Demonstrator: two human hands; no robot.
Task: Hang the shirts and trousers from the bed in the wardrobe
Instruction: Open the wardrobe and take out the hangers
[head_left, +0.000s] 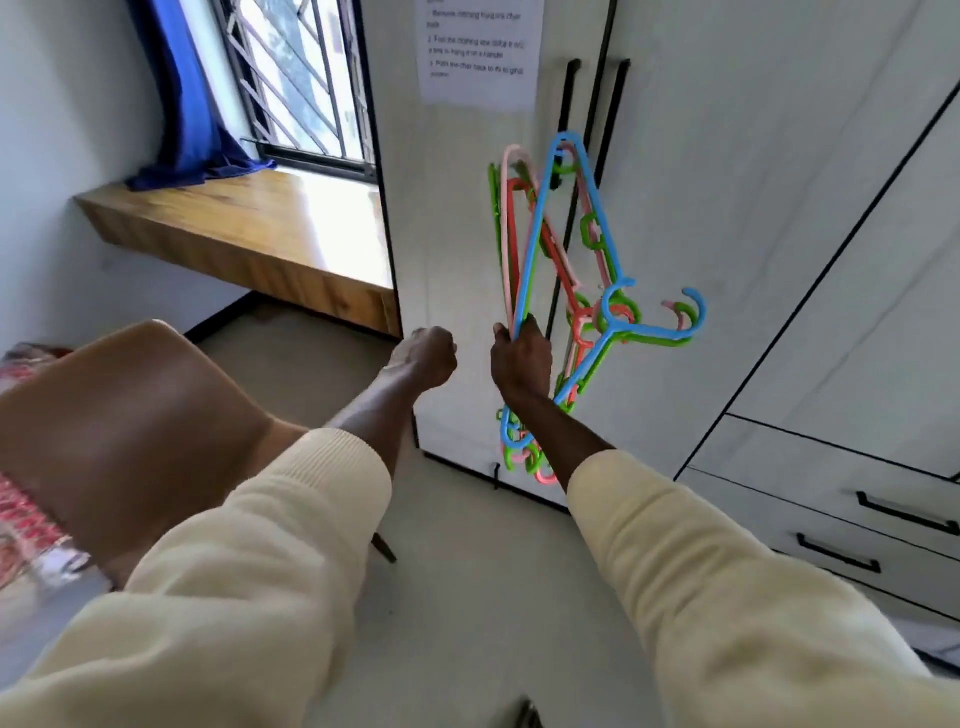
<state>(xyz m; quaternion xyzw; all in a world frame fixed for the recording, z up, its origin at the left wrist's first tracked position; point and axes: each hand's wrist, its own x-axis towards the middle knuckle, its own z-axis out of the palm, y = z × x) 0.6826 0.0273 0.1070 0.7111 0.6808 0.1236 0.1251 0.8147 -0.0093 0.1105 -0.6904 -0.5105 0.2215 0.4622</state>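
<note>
Cream sleeves (249, 582) fill the foreground, both arms stretched forward. White wardrobe (727, 208), doors closed, black handles, a printed sheet (478, 49) taped on the left door. Brown chair (130, 415) at left, patterned bedding (26, 519) just beyond it at the frame edge. Wooden sill (234, 223) under a barred window, blue curtain (182, 104) draped onto it. Right hand (522, 364) grips a bunch of plastic hangers (566, 260), blue, green, pink and red, in front of the wardrobe door. Left hand (428, 356) curled in a fist, holding nothing, just beside the right. No shirts or trousers in view.

coloured plastic hangers (582, 270), bunched, before closed wardrobe (727, 208)
</note>
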